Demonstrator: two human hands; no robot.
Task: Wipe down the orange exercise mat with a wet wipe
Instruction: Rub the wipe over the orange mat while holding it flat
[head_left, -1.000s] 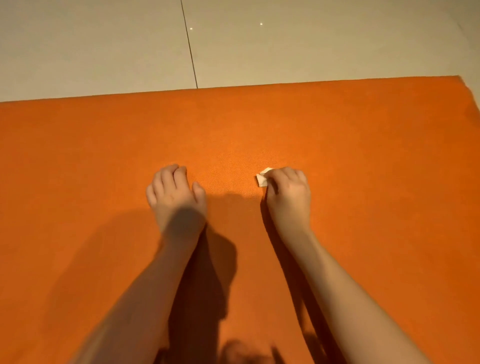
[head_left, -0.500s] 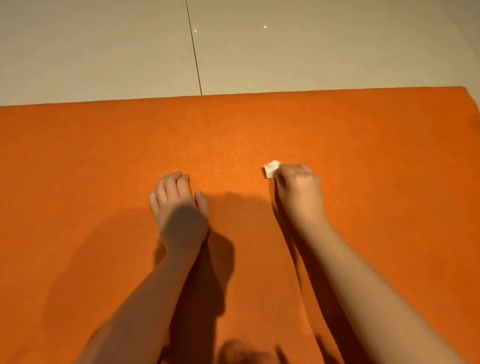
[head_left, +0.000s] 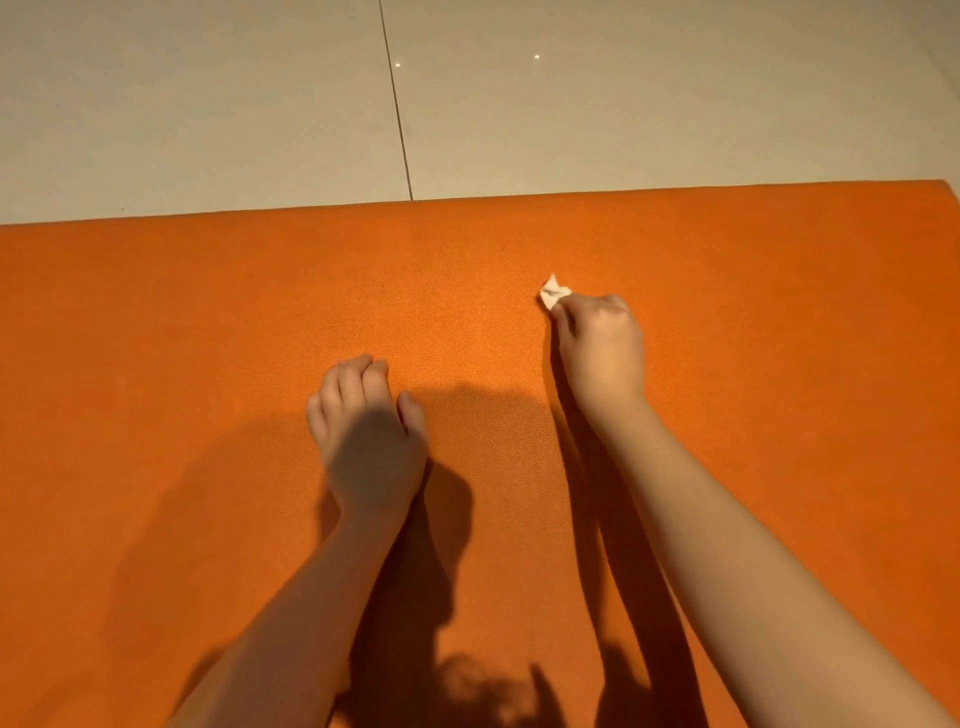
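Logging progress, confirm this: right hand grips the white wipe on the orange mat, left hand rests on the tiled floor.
One error: the head view shows the left hand resting on the orange mat, not the floor. The right hand grips the wipe.

The exercise mat (head_left: 208, 338) lies on the floor (head_left: 208, 104). The left hand (head_left: 369, 436) rests near the mat's middle. The right hand (head_left: 597, 348), pinching the wipe (head_left: 553, 293), lies further right, nearer the mat's far edge.
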